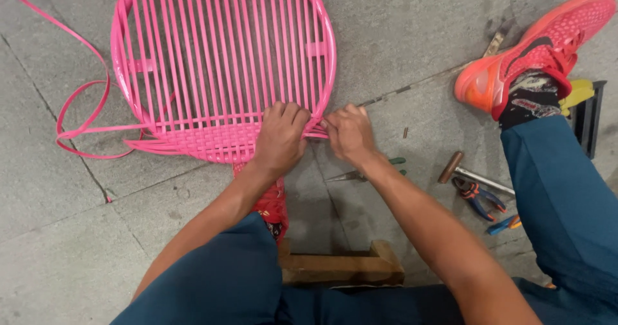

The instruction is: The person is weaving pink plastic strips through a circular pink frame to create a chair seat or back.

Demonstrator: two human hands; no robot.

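- Grey concrete floor [58, 235] fills the scene, seams running across it.
- Far left, a loose pink plastic strip [80, 93] loops over the floor and leads into the weave.
- Next, the round pink woven frame [222, 54] lies flat, upright strands filling it, cross-weave packed along its near edge.
- Left hand [280, 138] presses down on that near edge, fingers curled over the woven rows.
- Right hand [349, 132] sits just beside it, pinching the strip at the rim (hands nearly touching).
- Further right, a hammer [473, 175] and pliers [477, 196] lie on the floor.
- Top right, an orange sneaker [534, 48].
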